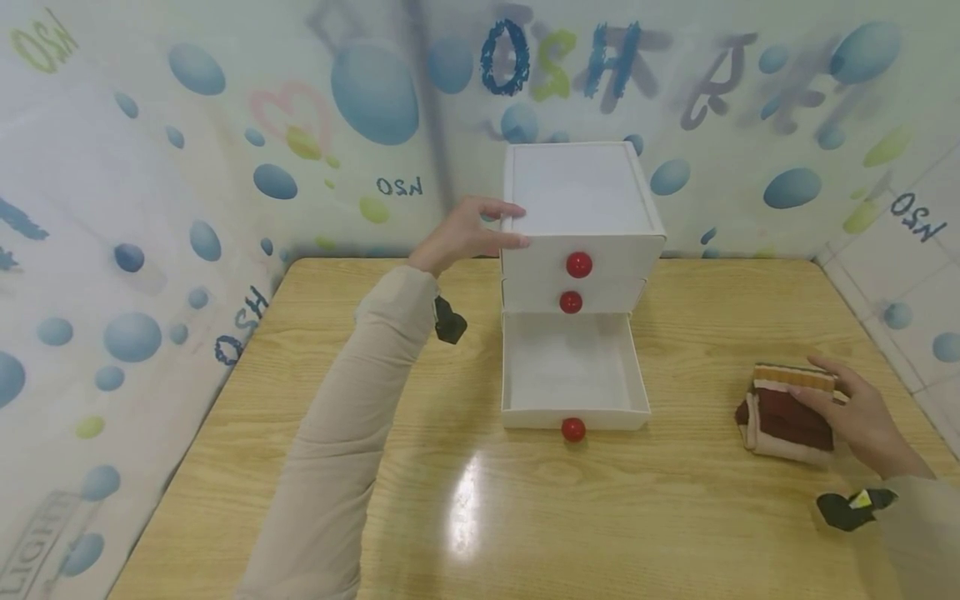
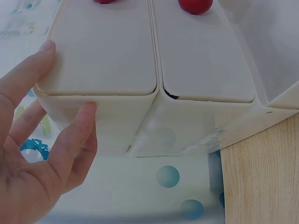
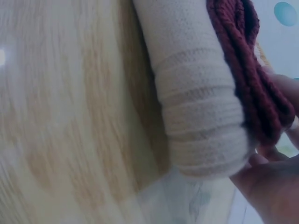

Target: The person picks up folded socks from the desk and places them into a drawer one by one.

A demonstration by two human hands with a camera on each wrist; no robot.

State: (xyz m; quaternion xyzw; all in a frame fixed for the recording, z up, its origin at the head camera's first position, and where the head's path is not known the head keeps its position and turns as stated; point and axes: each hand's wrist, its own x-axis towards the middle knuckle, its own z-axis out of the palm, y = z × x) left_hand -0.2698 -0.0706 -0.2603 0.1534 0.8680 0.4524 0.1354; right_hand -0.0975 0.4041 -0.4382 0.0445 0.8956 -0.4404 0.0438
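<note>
A white drawer unit (image 1: 583, 190) with red ball knobs stands at the back of the table. Its bottom drawer (image 1: 577, 358) is pulled out and nothing shows inside; the two upper drawers are closed. My left hand (image 1: 468, 232) holds the unit's upper left front corner, thumb and fingers spread around the edge. On the right of the table lies a bundle of folded knit fabric (image 1: 791, 421) in cream, maroon and a yellow-orange stripe. My right hand (image 1: 862, 417) grips its right side. Up close, the cream roll (image 3: 201, 102) is ribbed, with maroon knit beside it.
The wooden table (image 1: 450, 500) meets patterned walls (image 1: 375, 92) behind and at both sides. The pulled-out drawer's front, with its red knob (image 1: 573, 430), juts toward me. A bright light reflection lies on the table in front of it.
</note>
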